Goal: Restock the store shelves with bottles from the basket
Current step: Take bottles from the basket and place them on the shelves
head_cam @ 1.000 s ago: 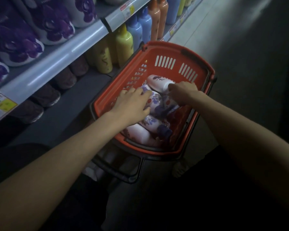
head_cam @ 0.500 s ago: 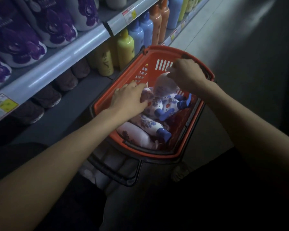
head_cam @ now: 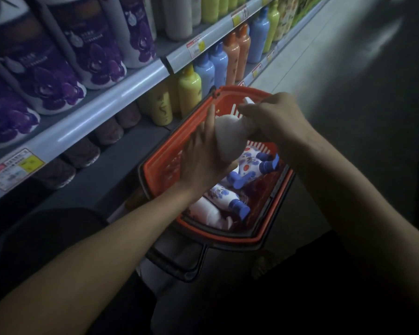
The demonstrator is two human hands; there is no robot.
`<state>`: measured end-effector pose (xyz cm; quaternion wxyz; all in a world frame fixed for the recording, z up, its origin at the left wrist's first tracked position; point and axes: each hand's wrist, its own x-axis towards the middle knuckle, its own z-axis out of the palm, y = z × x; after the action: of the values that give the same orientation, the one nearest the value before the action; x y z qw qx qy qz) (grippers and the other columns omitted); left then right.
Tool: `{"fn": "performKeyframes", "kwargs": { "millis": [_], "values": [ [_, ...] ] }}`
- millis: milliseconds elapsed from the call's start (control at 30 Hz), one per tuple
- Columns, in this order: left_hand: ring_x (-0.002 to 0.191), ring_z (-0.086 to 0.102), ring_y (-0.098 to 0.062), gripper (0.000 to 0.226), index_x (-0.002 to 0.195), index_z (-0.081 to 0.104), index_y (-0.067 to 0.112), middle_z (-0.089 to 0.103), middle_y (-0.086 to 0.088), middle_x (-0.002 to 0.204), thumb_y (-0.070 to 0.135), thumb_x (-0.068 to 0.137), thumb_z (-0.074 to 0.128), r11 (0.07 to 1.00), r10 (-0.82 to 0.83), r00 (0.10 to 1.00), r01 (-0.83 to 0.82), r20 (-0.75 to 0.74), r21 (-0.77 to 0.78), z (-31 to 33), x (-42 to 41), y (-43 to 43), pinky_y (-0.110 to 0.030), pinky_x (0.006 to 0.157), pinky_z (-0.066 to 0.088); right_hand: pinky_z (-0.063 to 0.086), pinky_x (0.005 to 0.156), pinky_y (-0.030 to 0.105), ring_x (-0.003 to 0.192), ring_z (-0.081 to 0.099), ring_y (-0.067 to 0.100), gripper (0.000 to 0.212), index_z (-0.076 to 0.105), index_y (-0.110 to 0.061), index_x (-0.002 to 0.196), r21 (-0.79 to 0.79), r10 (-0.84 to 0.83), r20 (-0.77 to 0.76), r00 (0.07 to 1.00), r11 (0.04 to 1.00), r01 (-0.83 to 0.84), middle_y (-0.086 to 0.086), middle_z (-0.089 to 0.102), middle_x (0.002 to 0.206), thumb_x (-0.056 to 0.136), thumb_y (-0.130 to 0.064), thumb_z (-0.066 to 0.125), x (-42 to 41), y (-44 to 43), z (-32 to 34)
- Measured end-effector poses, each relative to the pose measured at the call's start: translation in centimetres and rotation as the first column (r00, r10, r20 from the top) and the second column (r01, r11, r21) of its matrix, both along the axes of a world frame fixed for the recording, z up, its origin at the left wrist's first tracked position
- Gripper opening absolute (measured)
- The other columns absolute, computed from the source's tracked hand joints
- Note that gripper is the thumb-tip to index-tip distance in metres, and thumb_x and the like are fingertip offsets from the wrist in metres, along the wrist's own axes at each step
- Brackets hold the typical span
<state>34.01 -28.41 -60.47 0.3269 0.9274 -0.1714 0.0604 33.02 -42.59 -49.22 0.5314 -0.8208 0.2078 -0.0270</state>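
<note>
Both hands held a rounded white plastic bottle (head_cam: 229,139) above the orange plastic basket (head_cam: 167,151). The left hand (head_cam: 202,158) cupped its body, thumb up along the side. The right hand (head_cam: 276,122) curled round its narrow end. White bottles with blue floral print and blue caps (head_cam: 248,165) lay in the basket, beside the grey store shelf (head_cam: 102,112).

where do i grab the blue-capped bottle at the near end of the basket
I'd grip the blue-capped bottle round its wide flowered middle, from above: it lies on its side in the basket, cap pointing right, body facing up, uncovered.
</note>
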Motion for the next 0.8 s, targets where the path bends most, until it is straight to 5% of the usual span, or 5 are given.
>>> {"fn": "performKeyframes", "kwargs": {
  "millis": [200, 300, 433, 600, 800],
  "values": [
    [0.103, 0.062, -0.022, 0.091, 0.135, 0.039, 0.032, 0.059, 0.01, 0.118, 0.035, 0.054, 0.081, 0.921, -0.057, 0.974, -0.034, -0.221, -0.388, 1.1, -0.5, 0.4, -0.046, 0.083, 0.055, 0.06, 0.089, 0.041, 0.094, 0.075, 0.027, 0.038, 0.071, -0.008, 0.103, 0.362, 0.11, -0.037, 0.993, 0.928, -0.089, 0.011, 0.078, 0.098, 0.101, -0.043, 0.056, -0.4, -0.6, 1.0],
    [0.103, 0.067, -0.026, 0.077, 0.128, 0.055, 0.015, 0.069, -0.006, 0.115, 0.032, 0.059, 0.084, 0.792, -0.118, 0.919, -0.141, -0.375, -0.595, 2.0, -0.9, 1.0, -0.05, 0.091, 0.056, 0.058, 0.088, 0.038, 0.089, 0.072, 0.026, 0.024, 0.065, -0.011, 0.099, 0.523, 0.134, -0.075, 0.988, 0.849, -0.075, 0.011, 0.077, 0.095, 0.103, -0.028, 0.049, -0.9, -1.4, 1.0],
    [0.1, 0.072, -0.037, 0.057, 0.116, 0.071, 0.011, 0.075, -0.018, 0.108, 0.036, 0.066, 0.085, 0.595, -0.255, 0.789, -0.327, -0.558, -0.734, 3.8, -1.8, 2.3, -0.059, 0.096, 0.056, 0.059, 0.085, 0.037, 0.1, 0.073, 0.03, 0.019, 0.069, -0.008, 0.103, 0.396, 0.202, -0.165, 0.965, 0.91, -0.123, 0.012, 0.077, 0.103, 0.1, -0.021, 0.055, -1.5, -1.0, 0.2],
    [0.088, 0.075, -0.025, 0.042, 0.113, 0.07, 0.01, 0.078, -0.013, 0.103, 0.045, 0.091, 0.067, 0.35, -0.339, 0.694, -0.534, -0.635, -0.77, 7.4, -2.9, 3.6, -0.038, 0.083, 0.063, 0.058, 0.09, 0.043, 0.099, 0.07, 0.026, 0.014, 0.064, -0.02, 0.114, 0.302, 0.447, -0.206, 0.871, 0.875, -0.378, 0.006, 0.071, 0.109, 0.1, -0.022, 0.063, -4.3, 1.9, -0.4],
    [0.079, 0.076, -0.025, 0.045, 0.106, 0.072, 0.01, 0.079, -0.012, 0.093, 0.052, 0.095, 0.058, 0.348, -0.218, 0.769, -0.514, -0.601, -0.784, 10.9, -4.2, 5.8, -0.037, 0.067, 0.064, 0.06, 0.095, 0.048, 0.106, 0.074, 0.028, 0.046, 0.062, -0.017, 0.13, 0.417, 0.541, -0.058, 0.839, 0.777, -0.472, 0.01, 0.075, 0.118, 0.088, -0.024, 0.081, -5.1, 4.5, -0.4]
  ]
}}
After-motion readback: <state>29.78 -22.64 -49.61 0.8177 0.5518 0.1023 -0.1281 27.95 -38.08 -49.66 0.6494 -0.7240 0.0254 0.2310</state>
